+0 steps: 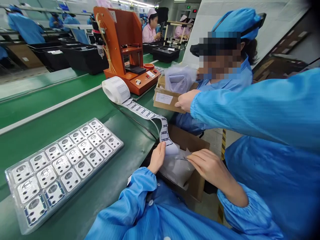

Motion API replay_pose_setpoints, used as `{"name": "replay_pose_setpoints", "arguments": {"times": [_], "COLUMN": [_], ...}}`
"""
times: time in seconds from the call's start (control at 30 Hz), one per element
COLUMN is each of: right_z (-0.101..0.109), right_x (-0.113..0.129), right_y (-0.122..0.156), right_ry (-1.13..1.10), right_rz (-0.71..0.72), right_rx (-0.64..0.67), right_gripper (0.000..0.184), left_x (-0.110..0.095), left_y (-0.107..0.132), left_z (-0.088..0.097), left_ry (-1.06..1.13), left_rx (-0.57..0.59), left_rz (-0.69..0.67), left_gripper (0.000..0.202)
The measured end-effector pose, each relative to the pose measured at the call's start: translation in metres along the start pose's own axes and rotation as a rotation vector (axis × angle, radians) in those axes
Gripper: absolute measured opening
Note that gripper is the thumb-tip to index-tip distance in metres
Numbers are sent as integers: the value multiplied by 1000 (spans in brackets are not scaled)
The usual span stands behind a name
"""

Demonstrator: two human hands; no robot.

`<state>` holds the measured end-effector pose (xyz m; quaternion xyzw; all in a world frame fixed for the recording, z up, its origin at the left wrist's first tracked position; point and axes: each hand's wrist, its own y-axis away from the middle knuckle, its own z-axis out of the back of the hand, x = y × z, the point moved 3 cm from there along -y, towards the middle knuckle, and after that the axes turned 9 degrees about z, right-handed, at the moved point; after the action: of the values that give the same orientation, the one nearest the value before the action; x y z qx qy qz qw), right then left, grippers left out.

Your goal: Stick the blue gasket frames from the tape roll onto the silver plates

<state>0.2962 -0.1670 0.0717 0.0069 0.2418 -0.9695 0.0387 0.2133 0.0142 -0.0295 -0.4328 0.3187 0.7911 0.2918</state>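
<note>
My left hand [157, 157] is closed on the end of a label strip [163, 131], at the table's edge. The strip hangs down from a white label roll [115, 89]. Below it a clear plastic bag [176, 170] lies in an open cardboard box [197, 143] on my lap side. Resting on the bag, my right hand [208, 165] has its fingertips pinched on a thin dark tool like tweezers [182, 159], which points at the strip's end.
A clear tray [62, 166] of several white square parts lies on the green table [75, 106]. An orange machine [125, 50] stands behind the roll. A co-worker in blue leans in at right, one hand [185, 100] on a cardboard box [165, 99] of plastic bags. Black bins [82, 56] stand behind.
</note>
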Motion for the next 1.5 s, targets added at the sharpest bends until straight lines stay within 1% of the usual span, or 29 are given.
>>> {"name": "replay_pose_setpoints", "arguments": {"times": [0.1, 0.2, 0.3, 0.37, 0.47, 0.53, 0.6, 0.67, 0.73, 0.77, 0.83, 0.87, 0.93, 1.0, 1.03, 1.07, 1.1, 1.13, 1.17, 1.27, 1.33, 1.4, 1.5], "right_z": [7, 7, 6, 4, -4, -17, -35, -59, -85, -96, -113, -118, -119, -113, -107, -101, -95, -90, -87, -86, -92, -97, -100], "right_x": [4, 8, 16, 22, 30, 35, 39, 45, 55, 61, 75, 81, 90, 96, 97, 98, 99, 99, 99, 97, 98, 100, 108], "right_y": [1, -4, -15, -24, -36, -43, -51, -58, -65, -68, -75, -78, -82, -85, -87, -89, -90, -91, -92, -91, -90, -90, -94], "right_ry": [-37, -66, -103, -130, -181, -267, -424, -679, -1014, -1186, -1466, -1553, -1610, -1552, -1501, -1444, -1388, -1337, -1290, -1153, -1074, -1027, -1002], "right_rz": [9, 7, 11, 22, 15, -31, -129, -295, -463, -517, -554, -547, -532, -524, -510, -490, -461, -426, -391, -336, -328, -320, -285], "right_rx": [-50, -112, -196, -272, -405, -468, -491, -483, -437, -406, -341, -318, -281, -251, -248, -258, -284, -324, -370, -465, -470, -453, -415], "right_gripper": [12, 12, 17, 19, 20, 19, 14, 8, 9, 12, 16, 17, 16, 14, 12, 11, 10, 8, 7, 9, 14, 17, 12], "left_x": [1, 1, 1, 4, 11, 14, 15, 13, 10, 9, 11, 14, 25, 41, 50, 57, 64, 70, 75, 86, 91, 97, 106], "left_y": [0, 7, 25, 44, 81, 107, 134, 160, 184, 194, 212, 218, 230, 239, 242, 244, 244, 243, 239, 220, 207, 196, 188], "left_z": [-6, -13, -15, -10, 9, 29, 55, 84, 114, 129, 158, 172, 202, 231, 245, 256, 266, 275, 281, 290, 290, 288, 285], "left_ry": [-103, -230, -351, -418, -502, -515, -487, -407, -311, -259, -168, -136, -112, -152, -187, -226, -264, -302, -341, -483, -580, -646, -699], "left_rx": [60, 128, 181, 217, 275, 302, 316, 296, 244, 202, 84, 0, -224, -485, -594, -673, -722, -742, -736, -666, -628, -613, -618], "left_rz": [-19, -51, -90, -96, -112, -151, -163, -107, -36, -5, 54, 89, 178, 278, 324, 362, 392, 409, 410, 327, 274, 270, 283], "left_gripper": [54, 53, 51, 50, 48, 49, 51, 53, 51, 49, 44, 40, 36, 36, 37, 38, 39, 39, 38, 35, 39, 48, 57]}}
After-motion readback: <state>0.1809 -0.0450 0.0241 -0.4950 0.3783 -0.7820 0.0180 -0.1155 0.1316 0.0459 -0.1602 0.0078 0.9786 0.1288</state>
